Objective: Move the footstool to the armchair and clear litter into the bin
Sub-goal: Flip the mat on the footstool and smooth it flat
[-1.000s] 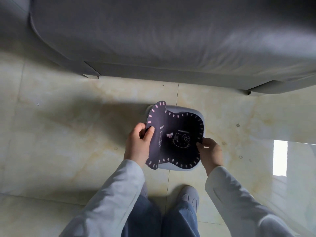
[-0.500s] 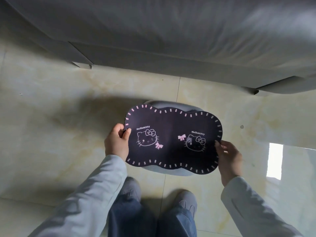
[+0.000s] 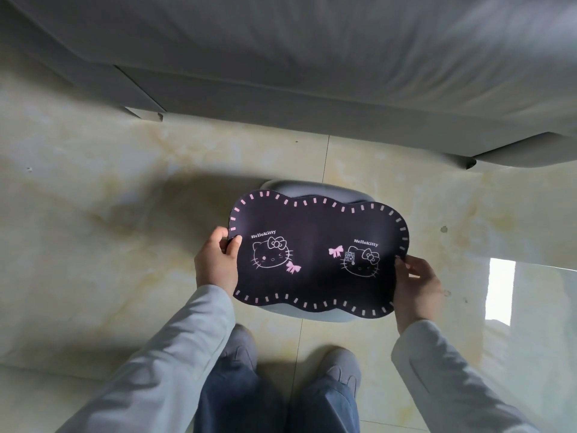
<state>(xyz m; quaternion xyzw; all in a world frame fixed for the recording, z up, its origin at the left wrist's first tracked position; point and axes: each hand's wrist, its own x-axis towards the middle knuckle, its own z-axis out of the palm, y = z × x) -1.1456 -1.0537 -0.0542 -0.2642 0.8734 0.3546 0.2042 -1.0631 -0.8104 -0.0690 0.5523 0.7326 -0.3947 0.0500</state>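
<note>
Head view, looking straight down, and I've got both hands on a dark scalloped mat (image 3: 318, 254) printed with two cartoon cat faces. Left hand (image 3: 215, 264) pinches the mat's left edge, thumb on top, fingers curled under. Right hand (image 3: 416, 282) grips the right edge, fingertips (image 3: 401, 264) on the rim, the rest tucked behind where I can't see. Neither hand is spread; both are closed on the mat. It lies flat, printed side up, long axis running from one hand across to the other, tilting slightly down toward the right hand.

Directly beneath, between the hands, sits the grey footstool (image 3: 312, 190) on the floor (image 3: 93, 214); only its far rim and near edge peek out past the mat. Beyond the hands stands the grey armchair (image 3: 343, 57), its base near the footstool but not touching. Below the hands, grey shoes (image 3: 343, 367) on the tiles.
</note>
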